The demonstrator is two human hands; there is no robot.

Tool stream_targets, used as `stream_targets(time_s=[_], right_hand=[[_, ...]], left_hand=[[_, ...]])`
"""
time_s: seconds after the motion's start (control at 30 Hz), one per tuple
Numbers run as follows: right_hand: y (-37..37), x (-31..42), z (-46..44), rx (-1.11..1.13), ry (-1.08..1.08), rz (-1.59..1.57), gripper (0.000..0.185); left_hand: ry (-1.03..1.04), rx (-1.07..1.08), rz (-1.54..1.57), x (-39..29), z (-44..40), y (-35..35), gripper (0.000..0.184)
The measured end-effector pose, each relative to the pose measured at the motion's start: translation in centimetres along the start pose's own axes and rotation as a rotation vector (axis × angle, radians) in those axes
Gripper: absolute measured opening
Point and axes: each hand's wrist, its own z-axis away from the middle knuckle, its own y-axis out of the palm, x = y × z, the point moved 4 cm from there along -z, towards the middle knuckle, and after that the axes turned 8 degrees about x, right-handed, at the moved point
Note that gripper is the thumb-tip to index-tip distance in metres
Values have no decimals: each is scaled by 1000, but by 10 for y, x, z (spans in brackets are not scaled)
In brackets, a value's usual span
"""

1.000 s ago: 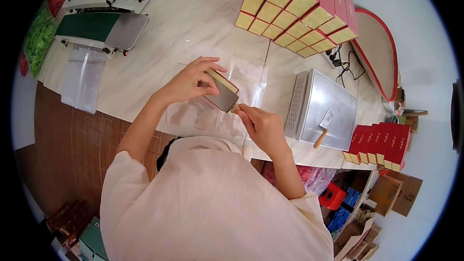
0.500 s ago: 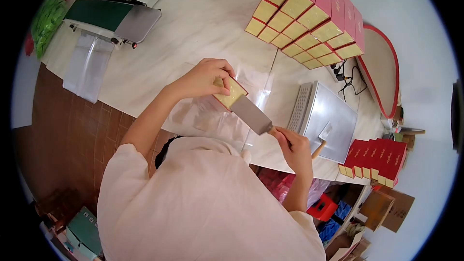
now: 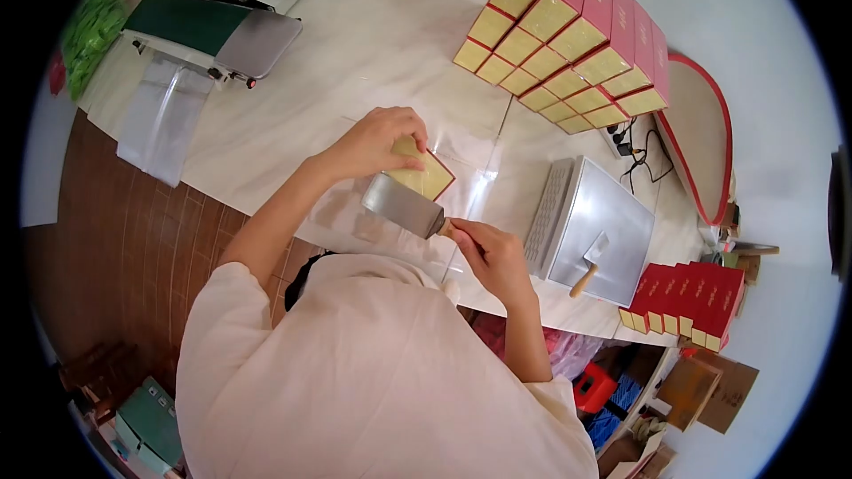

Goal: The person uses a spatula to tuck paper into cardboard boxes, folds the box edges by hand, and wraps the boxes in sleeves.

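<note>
Under left hand (image 3: 388,144): gold-faced box (image 3: 426,179), gripped by fingers.

A cream marble-look tabletop (image 3: 355,53) crosses the scene, its near edge above a floor of reddish-brown planks or tiles (image 3: 133,231) on the left. A pale, plain wall (image 3: 772,168) rises on the right, with brown cardboard boxes (image 3: 701,390) by shelving beneath the tabletop. Light glares softly off the stone-look surface, and a green cabinet or case (image 3: 148,421) sits at the near left.
</note>
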Motion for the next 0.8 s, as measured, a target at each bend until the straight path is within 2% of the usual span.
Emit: stream_targets(time_s=[0.07,0.13,0.27,0.33,0.37,0.43,0.53,0.63,0.8], right_hand=[[0,-2,-4,-13,3,16,18],[-2,-3,-5,-27,10,33,18],[-6,-6,-6,-112,23,114,17],[-7,-7,-5,-155,9,147,16],[-8,-7,-4,-179,13,193,16],[-9,-7,-2,-201,20,240,16],[-10,-5,2,-199,31,342,15],[-13,-4,13,-164,44,439,15],[-21,0,35,-124,91,566,14]], left_hand=[[14,-90,9,6,3,0,21],[-120,-284,277,24,9,-5,23],[-194,-309,388,39,19,0,27],[-77,-439,604,43,23,11,50],[-79,-438,606,44,24,19,50],[-97,-541,714,42,24,30,71],[-90,-588,720,53,24,40,80],[-25,-634,706,67,19,43,81],[-37,-646,653,72,14,41,79]])
